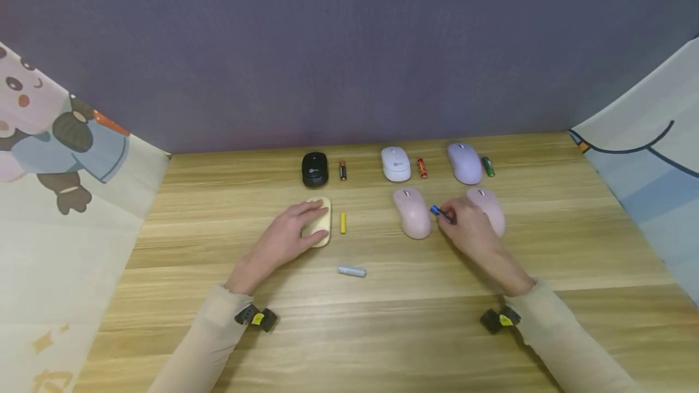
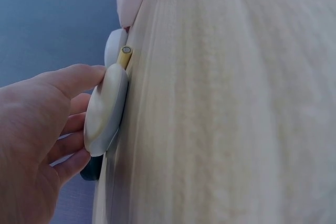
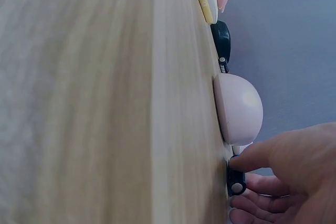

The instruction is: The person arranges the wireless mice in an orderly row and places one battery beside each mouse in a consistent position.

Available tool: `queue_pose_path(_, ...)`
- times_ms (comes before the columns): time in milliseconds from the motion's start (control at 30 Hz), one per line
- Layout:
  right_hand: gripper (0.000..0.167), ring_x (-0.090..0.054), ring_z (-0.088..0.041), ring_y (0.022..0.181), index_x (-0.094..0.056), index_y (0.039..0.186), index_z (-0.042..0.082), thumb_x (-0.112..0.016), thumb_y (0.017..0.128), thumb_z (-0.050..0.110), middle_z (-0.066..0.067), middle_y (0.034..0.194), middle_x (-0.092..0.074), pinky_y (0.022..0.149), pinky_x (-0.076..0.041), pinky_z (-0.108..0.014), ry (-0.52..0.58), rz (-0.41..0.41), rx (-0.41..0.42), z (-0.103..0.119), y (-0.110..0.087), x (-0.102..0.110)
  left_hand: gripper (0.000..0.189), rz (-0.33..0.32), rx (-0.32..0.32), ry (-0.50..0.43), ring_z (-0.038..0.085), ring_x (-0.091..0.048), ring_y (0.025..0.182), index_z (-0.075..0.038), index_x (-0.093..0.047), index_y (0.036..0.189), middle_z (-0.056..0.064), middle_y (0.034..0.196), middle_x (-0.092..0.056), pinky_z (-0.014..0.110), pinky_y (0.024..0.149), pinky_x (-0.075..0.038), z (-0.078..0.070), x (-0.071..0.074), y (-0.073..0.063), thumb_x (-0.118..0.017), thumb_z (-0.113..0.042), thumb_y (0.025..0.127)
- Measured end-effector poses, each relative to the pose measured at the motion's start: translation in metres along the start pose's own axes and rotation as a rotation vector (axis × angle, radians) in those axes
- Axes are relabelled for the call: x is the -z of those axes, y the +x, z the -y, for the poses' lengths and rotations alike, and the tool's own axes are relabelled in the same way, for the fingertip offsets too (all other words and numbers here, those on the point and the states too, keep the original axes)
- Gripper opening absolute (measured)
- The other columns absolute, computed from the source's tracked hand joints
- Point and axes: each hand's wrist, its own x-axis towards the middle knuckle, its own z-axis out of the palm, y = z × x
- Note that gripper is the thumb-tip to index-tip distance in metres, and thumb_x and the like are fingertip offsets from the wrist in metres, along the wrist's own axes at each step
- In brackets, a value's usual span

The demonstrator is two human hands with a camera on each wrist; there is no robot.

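Observation:
My left hand (image 1: pixel 284 229) holds a cream computer mouse (image 1: pixel 319 225) on the table, thumb at one edge and fingers along the other side. Just right of that mouse lies a yellow battery (image 1: pixel 343 223). Between thumb and fingers, my right hand (image 1: pixel 468 228) pinches a dark battery with a blue end (image 1: pixel 435 210), close over the tabletop. A pink mouse (image 1: pixel 412 214) stands left of this battery. Another pink mouse (image 1: pixel 491 208) is partly covered by the right hand. Nearer the front, a silvery-blue battery (image 1: pixel 352 271) lies alone.
Along the back of the wooden table (image 1: pixel 382 332) stand a black mouse (image 1: pixel 315 168), a white mouse (image 1: pixel 395 164) and a purple mouse (image 1: pixel 465 163). Beside them lie a black-and-copper battery (image 1: pixel 343 170), a red battery (image 1: pixel 422 168) and a green battery (image 1: pixel 488 167). A dark panel (image 1: pixel 349 53) rises behind.

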Motion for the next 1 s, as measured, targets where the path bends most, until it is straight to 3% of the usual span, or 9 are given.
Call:
queue_pose_path(533,0.036,-0.055,-0.021,0.069,-0.064,0.123,-0.010,-0.070,0.095,0.012,-0.008,0.078,-0.059,0.058,-0.047,-0.032,0.000,0.071,0.007,0.0002,0.0045,0.0000,0.058,0.018,0.024,-0.002,0.039,-0.048,0.142,-0.009,-0.059,0.144,0.013,0.155,-0.051,0.054,0.121,-0.036,0.0004,-0.0013,0.0014,-0.072,-0.040,0.097)
queue_pose_path(1000,0.036,-0.056,-0.017,0.062,-0.063,0.123,-0.012,-0.068,0.097,0.013,-0.007,0.073,-0.061,0.054,-0.048,-0.032,0.011,0.046,0.037,0.0020,0.0065,-0.0020,0.058,0.017,0.021,0.001,0.040,-0.048,0.142,-0.008,-0.059,0.144,0.014,0.154,-0.051,0.054,0.121,-0.036,0.0017,-0.0017,0.0019,-0.071,-0.040,0.097)
